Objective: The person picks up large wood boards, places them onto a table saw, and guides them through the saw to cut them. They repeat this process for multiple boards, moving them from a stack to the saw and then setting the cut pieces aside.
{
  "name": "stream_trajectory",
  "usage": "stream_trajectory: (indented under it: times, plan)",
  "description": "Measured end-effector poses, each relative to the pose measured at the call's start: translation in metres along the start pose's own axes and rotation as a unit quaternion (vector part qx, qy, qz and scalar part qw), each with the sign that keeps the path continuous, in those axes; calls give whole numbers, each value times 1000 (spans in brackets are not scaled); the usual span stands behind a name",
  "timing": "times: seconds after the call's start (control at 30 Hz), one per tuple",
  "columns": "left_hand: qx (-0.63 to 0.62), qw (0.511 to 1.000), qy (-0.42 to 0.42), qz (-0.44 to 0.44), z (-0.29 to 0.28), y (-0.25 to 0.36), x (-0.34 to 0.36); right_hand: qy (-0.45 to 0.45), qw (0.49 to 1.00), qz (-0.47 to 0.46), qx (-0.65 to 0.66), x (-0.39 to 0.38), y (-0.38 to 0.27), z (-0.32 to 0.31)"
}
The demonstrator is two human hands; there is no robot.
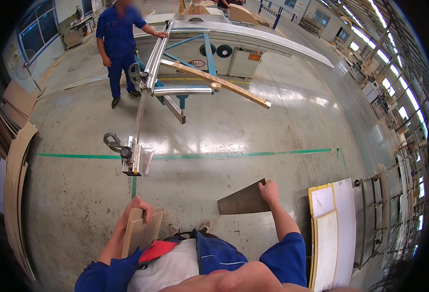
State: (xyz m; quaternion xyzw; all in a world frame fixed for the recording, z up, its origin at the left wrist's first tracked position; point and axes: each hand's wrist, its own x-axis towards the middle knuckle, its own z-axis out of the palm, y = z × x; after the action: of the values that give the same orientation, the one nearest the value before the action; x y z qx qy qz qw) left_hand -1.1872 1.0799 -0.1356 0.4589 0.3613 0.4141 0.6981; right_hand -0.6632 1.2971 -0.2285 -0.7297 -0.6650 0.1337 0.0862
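Observation:
At the lower left, my left hand [139,210] is closed on light wooden boards [141,235], held upright against my left side. Out to the right, my right hand [268,191] grips a dark, tapered board [241,199] by its end, over the floor. Ahead of my left hand is the end of a long metal fence with a clamp stop [132,158].
A co-worker in blue [122,48] stands at a sliding panel saw [241,65], a hand on its fence. A long wooden batten [239,90] lies across the saw's frame. Sheets lean at the left [17,190]; white panels [341,224] and racks [375,214] stand right.

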Motion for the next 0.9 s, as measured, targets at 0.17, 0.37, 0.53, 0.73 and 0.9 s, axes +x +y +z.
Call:
stream_trajectory:
  times: [0.17,0.37,0.53,0.73,0.9]
  plan:
    - [-31,997,-41,54,4,-10,4,-12,998,-53,15,8,7,8]
    - [-20,998,14,57,20,-57,19,-32,991,-89,95,10,0,27]
    - [-29,996,48,73,77,-54,74,-4,975,-91,202,-1,60,17]
    - [-8,998,28,52,136,-30,162,35,974,-5,224,-21,151,-32]
    - [-24,999,9,25,182,-7,246,78,984,51,153,-34,205,-77]
